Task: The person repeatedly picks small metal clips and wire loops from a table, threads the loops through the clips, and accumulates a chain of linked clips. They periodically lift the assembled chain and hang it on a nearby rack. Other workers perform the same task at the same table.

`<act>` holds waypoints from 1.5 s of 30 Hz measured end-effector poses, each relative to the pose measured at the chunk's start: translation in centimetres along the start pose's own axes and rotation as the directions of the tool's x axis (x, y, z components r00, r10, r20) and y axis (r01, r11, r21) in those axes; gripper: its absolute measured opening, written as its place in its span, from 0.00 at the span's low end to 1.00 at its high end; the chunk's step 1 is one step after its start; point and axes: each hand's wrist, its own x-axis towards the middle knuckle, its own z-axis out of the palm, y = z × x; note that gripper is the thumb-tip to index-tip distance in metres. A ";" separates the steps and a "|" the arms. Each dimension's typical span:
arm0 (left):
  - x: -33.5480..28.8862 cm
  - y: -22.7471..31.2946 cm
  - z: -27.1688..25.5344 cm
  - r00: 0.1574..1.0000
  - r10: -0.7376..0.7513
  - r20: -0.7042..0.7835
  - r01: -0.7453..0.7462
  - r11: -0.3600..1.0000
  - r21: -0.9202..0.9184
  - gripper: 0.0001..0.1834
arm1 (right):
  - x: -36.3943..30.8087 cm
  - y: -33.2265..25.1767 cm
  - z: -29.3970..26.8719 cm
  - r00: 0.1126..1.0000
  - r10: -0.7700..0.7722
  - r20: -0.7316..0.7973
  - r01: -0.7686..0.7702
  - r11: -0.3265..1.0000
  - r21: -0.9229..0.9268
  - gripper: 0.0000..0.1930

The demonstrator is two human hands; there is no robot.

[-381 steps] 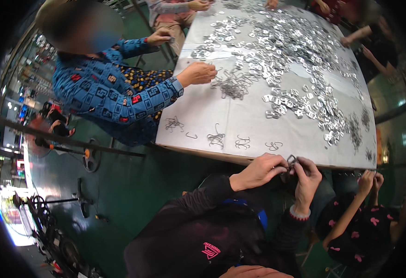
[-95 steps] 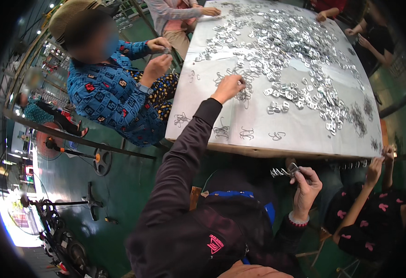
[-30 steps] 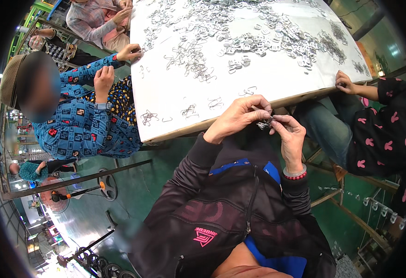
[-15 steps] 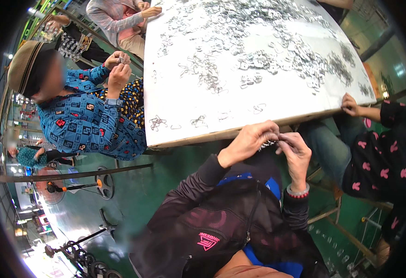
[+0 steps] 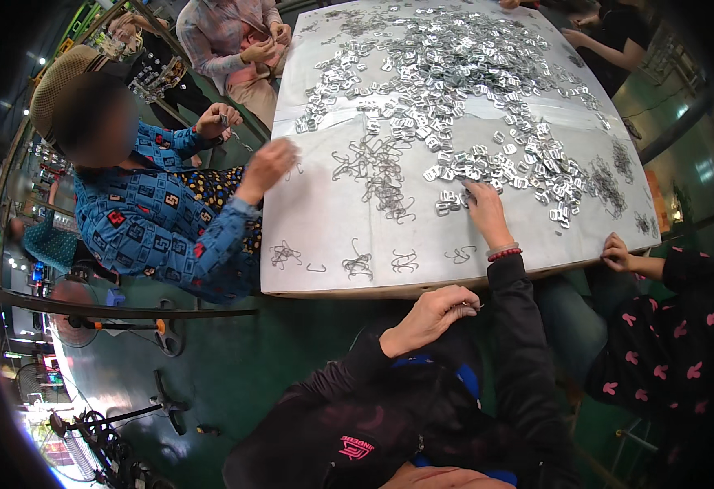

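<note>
My left hand (image 5: 434, 316) is just off the table's near edge, fingers pinched together. A thin bit of metal shows at its fingertips, too small to name. My right hand (image 5: 489, 217) reaches over the white tabletop, its fingertips down at the near edge of a heap of small silver metal buckles (image 5: 478, 165). What those fingertips pinch, if anything, is hidden. A few buckles (image 5: 448, 201) lie just left of them. Farther left is a loose heap of thin bent wire hooks (image 5: 385, 179). Small groups of wire hooks (image 5: 357, 265) lie along the near edge.
The white-covered table (image 5: 324, 220) has its edge (image 5: 373, 292) right before me. A person in a blue patterned shirt (image 5: 161, 220) sits at the left, another person's hand (image 5: 615, 253) rests on the right corner. More people work at the far side. A standing fan (image 5: 72, 314) is at left.
My right hand has left my left hand and moved forward onto the table at the buckles. The left hand has dropped slightly. The person at left has moved a hand toward the table.
</note>
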 end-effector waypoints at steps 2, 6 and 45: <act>0.0 -0.1 -0.3 1.000 -0.013 -0.004 0.013 1.000 -0.010 0.06 | 0.0 0.4 0.8 1.000 0.016 -0.003 -0.016 0.999 -0.033 0.14; 0.1 -0.8 -0.5 1.000 0.011 -0.019 -0.011 1.000 -0.013 0.05 | -1.9 -0.7 -1.1 0.962 0.257 -0.088 -0.218 0.926 0.309 0.12; 6.4 -11.5 -12.6 0.974 0.160 -0.161 0.099 0.339 0.936 0.03 | -13.8 -14.0 -13.9 0.826 0.556 0.092 -0.328 0.341 0.881 0.07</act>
